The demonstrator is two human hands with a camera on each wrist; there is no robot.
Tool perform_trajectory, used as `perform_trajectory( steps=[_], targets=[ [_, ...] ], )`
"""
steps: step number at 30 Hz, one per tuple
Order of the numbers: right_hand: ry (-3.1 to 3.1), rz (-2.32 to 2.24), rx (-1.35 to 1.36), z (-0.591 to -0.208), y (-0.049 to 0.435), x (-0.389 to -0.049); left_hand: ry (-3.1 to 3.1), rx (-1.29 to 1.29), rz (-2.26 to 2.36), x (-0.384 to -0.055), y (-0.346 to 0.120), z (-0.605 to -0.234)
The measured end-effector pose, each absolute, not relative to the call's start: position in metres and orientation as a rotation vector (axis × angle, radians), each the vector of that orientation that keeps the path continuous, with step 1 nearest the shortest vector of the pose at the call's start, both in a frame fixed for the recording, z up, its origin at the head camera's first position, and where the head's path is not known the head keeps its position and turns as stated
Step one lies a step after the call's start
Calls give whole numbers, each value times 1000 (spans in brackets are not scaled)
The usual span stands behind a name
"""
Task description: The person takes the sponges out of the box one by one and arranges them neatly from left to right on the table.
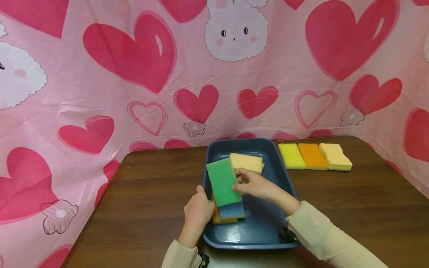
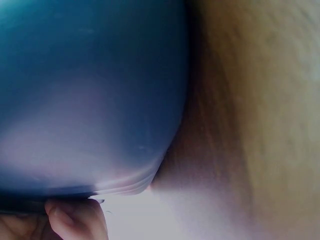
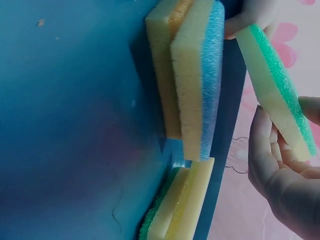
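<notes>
My right hand point(image 1: 257, 185) pinches a green-faced sponge point(image 1: 222, 183) by its right edge, thumb on the green side and fingers on the cream side in the right wrist view. It is held tilted over a blue tray point(image 1: 264, 227). Below it, a blue-faced sponge point(image 1: 232, 211) lies on an orange-faced one point(image 3: 175, 20) along the tray's left side. Farther back in the tray are two stacked sponges, the upper one cream side up point(image 1: 247, 162). My left hand point(image 1: 198, 209) grips the tray's left rim; its fingertip point(image 2: 75, 220) shows at that rim in the left wrist view.
Right of the tray's far end, a yellow sponge point(image 1: 292, 156), an orange sponge point(image 1: 313, 156) and a cream sponge point(image 1: 335, 155) lie in a row on the wooden table point(image 1: 157, 193). A pink heart-patterned cloth point(image 1: 201, 67) hangs behind the table.
</notes>
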State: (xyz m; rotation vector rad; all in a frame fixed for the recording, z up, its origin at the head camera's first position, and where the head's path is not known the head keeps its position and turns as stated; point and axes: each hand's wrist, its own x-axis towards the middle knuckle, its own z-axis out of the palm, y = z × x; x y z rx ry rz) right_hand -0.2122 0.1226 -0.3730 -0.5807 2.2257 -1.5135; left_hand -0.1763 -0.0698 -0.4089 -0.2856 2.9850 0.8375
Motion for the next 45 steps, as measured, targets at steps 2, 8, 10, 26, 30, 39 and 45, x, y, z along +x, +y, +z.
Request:
perform_trajectory(
  steps=[2,8,10,26,30,39,45],
  targets=[
    [2234,-1522,-565,-371,124,-213,2990,-284,838,-176,-70,-409],
    [2247,-1543,-526,-365,127,-214,2978,-286,836,-176,-71,-408],
    [2248,-1557,-507,-362,129,-214,2981,-283,832,-176,-72,-408],
    [2270,-1652,-429,-343,146,-210,2975,-292,840,-177,-72,-408],
    [2276,-1662,-412,-338,151,-209,2966,-288,846,-177,-72,-408],
    [2311,-1660,-403,-332,160,-208,2949,-296,853,-177,-72,-408],
    [2325,-1669,-399,-326,166,-207,2937,-301,856,-177,-71,-407]
  ],
)
